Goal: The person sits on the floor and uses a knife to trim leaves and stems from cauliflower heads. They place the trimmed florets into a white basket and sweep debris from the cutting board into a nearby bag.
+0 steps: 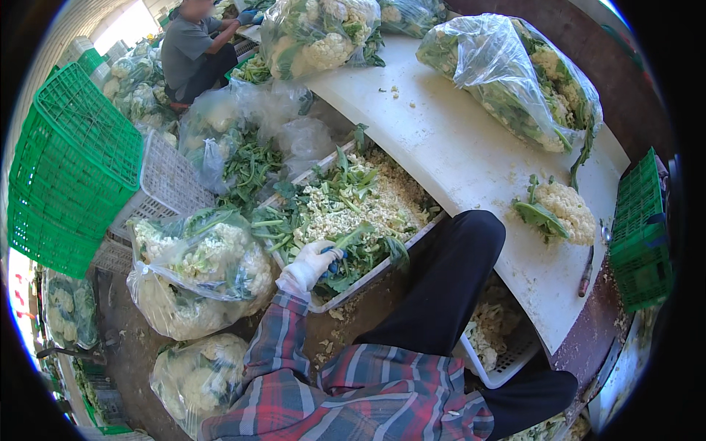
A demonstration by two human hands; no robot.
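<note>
My left hand (314, 265), in a white glove with blue on the finger side, is over the near left edge of a pale crate (380, 258). Its fingers curl down among cauliflower leaves (353, 270); whether they grip any is hidden. Pale cauliflower crumbs (380, 201), cut stalks and green leaves fill this crate. My right hand is out of view. On the white board (469, 176) to the right lies one cauliflower head (565, 212) with a few leaves attached. A thin tool with a dark handle (584, 281) rests near the board's right edge.
Clear bags of cauliflower stand at my left (198, 270) and on the board (507, 82). Stacked green crates (77, 165) rise at far left; another green crate (640, 231) is at right. A white basket (491, 369) sits below the board. A person (190, 52) sits further back.
</note>
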